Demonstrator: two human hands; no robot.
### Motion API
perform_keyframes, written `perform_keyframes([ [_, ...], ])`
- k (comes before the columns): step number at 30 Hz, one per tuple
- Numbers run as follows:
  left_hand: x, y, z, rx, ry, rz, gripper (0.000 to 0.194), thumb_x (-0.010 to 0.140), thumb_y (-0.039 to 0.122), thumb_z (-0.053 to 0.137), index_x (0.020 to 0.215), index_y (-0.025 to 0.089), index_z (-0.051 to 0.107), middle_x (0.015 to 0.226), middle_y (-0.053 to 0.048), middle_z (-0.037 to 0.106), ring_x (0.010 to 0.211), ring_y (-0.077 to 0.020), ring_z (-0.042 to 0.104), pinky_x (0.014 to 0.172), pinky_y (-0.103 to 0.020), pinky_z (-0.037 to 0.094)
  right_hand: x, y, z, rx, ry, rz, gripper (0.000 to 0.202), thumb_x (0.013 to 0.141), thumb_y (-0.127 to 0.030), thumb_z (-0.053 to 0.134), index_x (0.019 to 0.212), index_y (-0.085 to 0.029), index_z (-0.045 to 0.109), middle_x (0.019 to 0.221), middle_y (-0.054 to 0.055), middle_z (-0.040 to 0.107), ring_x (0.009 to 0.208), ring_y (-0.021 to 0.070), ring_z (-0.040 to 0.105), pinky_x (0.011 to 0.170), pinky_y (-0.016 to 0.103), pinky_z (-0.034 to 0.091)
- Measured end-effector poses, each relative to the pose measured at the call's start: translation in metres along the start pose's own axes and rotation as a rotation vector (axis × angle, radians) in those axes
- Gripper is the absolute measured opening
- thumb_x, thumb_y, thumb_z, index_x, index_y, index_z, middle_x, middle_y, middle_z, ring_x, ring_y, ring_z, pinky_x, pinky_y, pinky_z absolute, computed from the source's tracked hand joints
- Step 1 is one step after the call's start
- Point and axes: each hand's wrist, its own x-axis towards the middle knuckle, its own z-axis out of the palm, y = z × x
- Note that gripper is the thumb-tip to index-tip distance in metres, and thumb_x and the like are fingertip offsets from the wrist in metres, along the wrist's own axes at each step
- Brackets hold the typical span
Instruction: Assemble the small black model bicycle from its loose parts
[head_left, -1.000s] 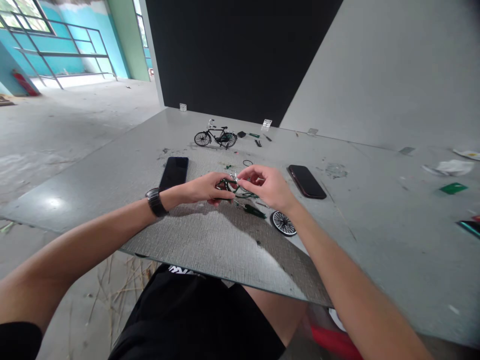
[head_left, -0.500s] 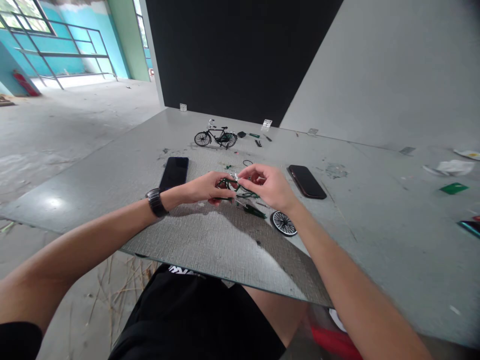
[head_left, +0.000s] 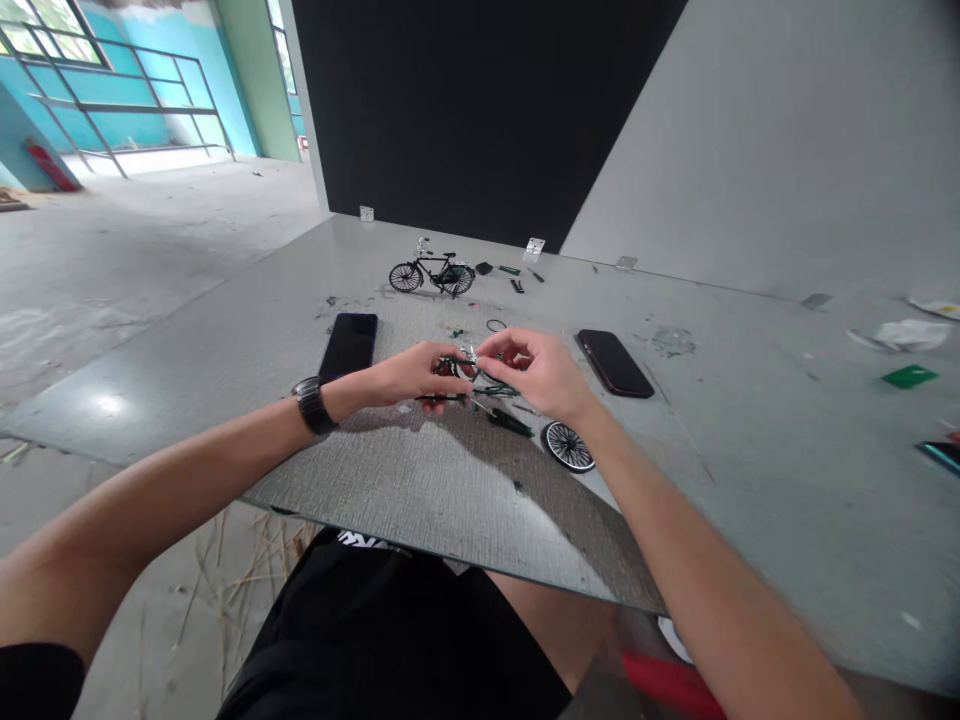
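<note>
My left hand is closed around a small green bicycle frame over the textured mat. The fingers of my right hand pinch at the frame's right side; what lies between the fingertips is too small to make out. Just below the hands lies a green-handled screwdriver. A loose spoked wheel rests beside my right forearm. Behind the hands, a black ring and a small green part lie on the mat.
An assembled model bicycle stands farther back, with small dark parts to its right. One phone lies left of the hands, another phone to the right. A black panel rises behind the table.
The green frame has turned slightly between my hands. Both hands stay in nearly the same place.
</note>
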Motion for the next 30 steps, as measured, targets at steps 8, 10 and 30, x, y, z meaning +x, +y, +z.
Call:
perform_keyframes([
  [8,-0.0002,0.0006,0.0006,-0.022,-0.006,0.000,0.031,0.092,0.038,0.071,0.111,0.016,0.061,0.089,-0.003,0.068,0.056,-0.0093,0.065,0.048,-0.021,0.049,0.0002,0.0011,0.0005,0.011,0.002,0.004,0.026,0.088,-0.046,0.072,0.094,-0.020,0.073,0.085,0.004,0.070,0.071,0.0156,0.058,0.060,0.031,0.045],
  [10,-0.0001,0.0012,0.0009,-0.024,-0.007,-0.003,0.031,0.091,0.039,0.072,0.109,0.016,0.061,0.089,-0.004,0.069,0.056,-0.0098,0.066,0.048,-0.021,0.048,0.0001,0.0011,0.0008,0.003,0.008,0.003,0.027,0.087,-0.047,0.072,0.094,-0.021,0.074,0.085,0.005,0.070,0.071,0.0161,0.058,0.061,0.032,0.046],
  [30,-0.0014,0.0074,0.0012,0.000,-0.042,-0.019,0.027,0.089,0.036,0.075,0.103,0.014,0.069,0.074,-0.002,0.068,0.053,-0.0095,0.065,0.044,-0.018,0.045,-0.0009,-0.0040,0.0028,-0.023,-0.019,-0.003,0.022,0.089,-0.043,0.071,0.094,-0.022,0.073,0.090,0.005,0.071,0.075,0.0169,0.060,0.066,0.034,0.048],
])
